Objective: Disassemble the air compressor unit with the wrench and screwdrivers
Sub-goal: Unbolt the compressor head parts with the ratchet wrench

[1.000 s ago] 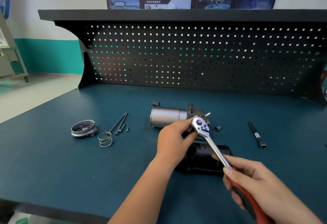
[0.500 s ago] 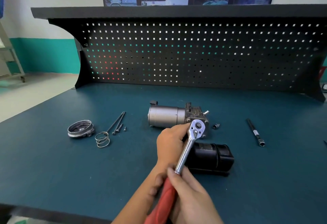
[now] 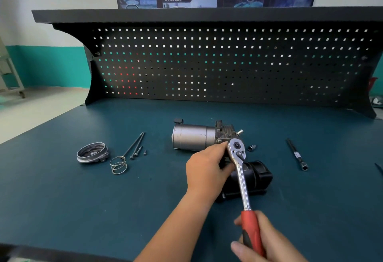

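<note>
Grips: clasping red handle of ratchet wrench [image 3: 241, 179] in right hand [image 3: 267, 241]; clutching air compressor unit [image 3: 192, 137] on desk [image 3: 62, 199] with left hand [image 3: 205, 170].

On the blue-green workbench [image 3: 83, 199] lie the compressor [image 3: 192, 137], a metal cap [image 3: 92, 152], spring [image 3: 118, 164], bolts [image 3: 135, 143], socket [image 3: 251, 147] and extension bar [image 3: 296, 155].

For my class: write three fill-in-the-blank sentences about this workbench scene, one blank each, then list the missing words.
1. The right hand grips the ratchet wrench by its ____ handle.
2. The left hand holds the compressor unit right beside the wrench's ____.
3. The coil spring lies on the bench to the ____ of the unit.

Missing words: red; head; left.
</note>
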The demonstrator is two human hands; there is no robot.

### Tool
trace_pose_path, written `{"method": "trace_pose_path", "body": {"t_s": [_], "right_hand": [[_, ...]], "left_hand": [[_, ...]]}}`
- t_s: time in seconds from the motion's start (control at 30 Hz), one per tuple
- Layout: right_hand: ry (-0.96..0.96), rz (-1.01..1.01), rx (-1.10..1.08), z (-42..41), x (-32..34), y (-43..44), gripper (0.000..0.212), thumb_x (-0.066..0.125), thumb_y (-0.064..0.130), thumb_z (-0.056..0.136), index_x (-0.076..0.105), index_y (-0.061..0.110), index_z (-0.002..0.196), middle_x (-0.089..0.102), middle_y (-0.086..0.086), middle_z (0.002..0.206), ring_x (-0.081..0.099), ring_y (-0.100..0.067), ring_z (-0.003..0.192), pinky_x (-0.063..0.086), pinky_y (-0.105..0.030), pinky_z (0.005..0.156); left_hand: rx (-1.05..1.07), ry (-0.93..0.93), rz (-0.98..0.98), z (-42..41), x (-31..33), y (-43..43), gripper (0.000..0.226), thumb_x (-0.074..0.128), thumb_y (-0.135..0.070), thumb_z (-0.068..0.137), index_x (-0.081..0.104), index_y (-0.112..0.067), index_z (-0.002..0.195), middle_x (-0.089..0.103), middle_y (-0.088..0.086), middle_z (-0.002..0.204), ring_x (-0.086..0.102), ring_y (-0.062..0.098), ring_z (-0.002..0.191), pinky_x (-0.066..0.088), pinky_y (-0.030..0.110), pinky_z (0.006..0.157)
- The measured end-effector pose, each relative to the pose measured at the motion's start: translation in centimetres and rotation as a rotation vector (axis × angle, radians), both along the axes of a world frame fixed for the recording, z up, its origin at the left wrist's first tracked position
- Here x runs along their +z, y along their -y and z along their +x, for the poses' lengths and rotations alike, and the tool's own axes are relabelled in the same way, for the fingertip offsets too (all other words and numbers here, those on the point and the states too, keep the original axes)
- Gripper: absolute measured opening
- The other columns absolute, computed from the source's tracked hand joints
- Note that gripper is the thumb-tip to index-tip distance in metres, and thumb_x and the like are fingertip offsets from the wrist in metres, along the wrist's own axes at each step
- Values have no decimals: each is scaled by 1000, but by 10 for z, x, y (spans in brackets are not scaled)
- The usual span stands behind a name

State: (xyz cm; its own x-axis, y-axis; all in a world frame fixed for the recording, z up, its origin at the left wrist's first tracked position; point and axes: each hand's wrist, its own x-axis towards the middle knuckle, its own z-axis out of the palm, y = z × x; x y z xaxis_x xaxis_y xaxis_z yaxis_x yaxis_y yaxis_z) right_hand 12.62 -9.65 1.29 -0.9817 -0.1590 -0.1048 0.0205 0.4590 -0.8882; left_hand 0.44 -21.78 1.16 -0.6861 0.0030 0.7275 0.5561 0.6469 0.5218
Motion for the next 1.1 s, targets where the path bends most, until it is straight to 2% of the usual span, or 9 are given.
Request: {"method": "trace_pose_path", "body": {"t_s": [0.1,0.17,0.27,0.47,0.57,0.7,0.93,1.03,1.1], "right_hand": [[-45,125,-33,-2,-3,5,34,63,30,88,35,30,107,49,12,85,52,3,67,38,-4,70],[-20,207,-17,-3,-1,5,35,60,31,89,30,32,108,46,15,84,51,5,69,37,-2,71],[4,278,13,-5,0,4,35,59,33,90,28,33,107,44,19,83,50,8,66,36,0,68],[-42,472,121,-8,3,-21,29,54,31,90,26,30,98,45,16,81,51,14,60,37,-2,65],[-61,498,181,-20,16,-54,30,57,25,80,36,27,101,49,2,73,48,2,55,37,-11,58],[-37,518,264,-50,52,-99,34,52,38,61,47,42,94,52,8,68,50,-5,48,46,-22,50],[-110,754,313,-97,63,-132,37,49,23,74,51,49,100,51,10,71,44,-5,56,41,-24,58],[-89,627,316,-78,55,-123,28,48,32,69,49,43,95,55,10,70,51,-6,52,45,-27,54],[25,394,357,-57,50,-108,21,56,37,70,50,40,90,57,7,66,58,-9,51,48,-27,50]], "left_hand": [[30,-72,-57,1,-1,0,36,77,-17,62,69,-25,97,68,-12,85,59,11,71,50,23,59],[100,-138,-159,1,-2,-2,38,81,-18,59,69,-20,96,68,-9,85,63,16,72,52,24,72],[244,-153,-271,1,-3,-4,44,80,-28,62,66,-13,101,62,-7,60,62,18,57,47,47,92],[267,-176,-283,1,-3,-4,38,85,-20,55,67,-11,86,50,-7,41,50,14,38,54,42,81],[253,-188,-309,-1,-3,-2,33,85,-19,54,65,-12,79,51,-8,41,50,13,38,55,39,79],[249,-187,-343,-4,-2,0,31,84,-19,52,61,-13,72,49,-7,40,48,12,37,55,34,77],[211,-170,-363,-4,-4,1,29,83,-22,57,58,-14,70,49,-7,41,48,14,40,53,26,75],[194,-178,-330,-4,-3,0,24,65,-36,78,60,-12,79,57,-9,47,56,13,46,52,27,78],[192,-160,-302,-2,-1,-1,31,45,-38,82,63,-12,88,56,-9,47,54,13,46,47,20,66]]}}
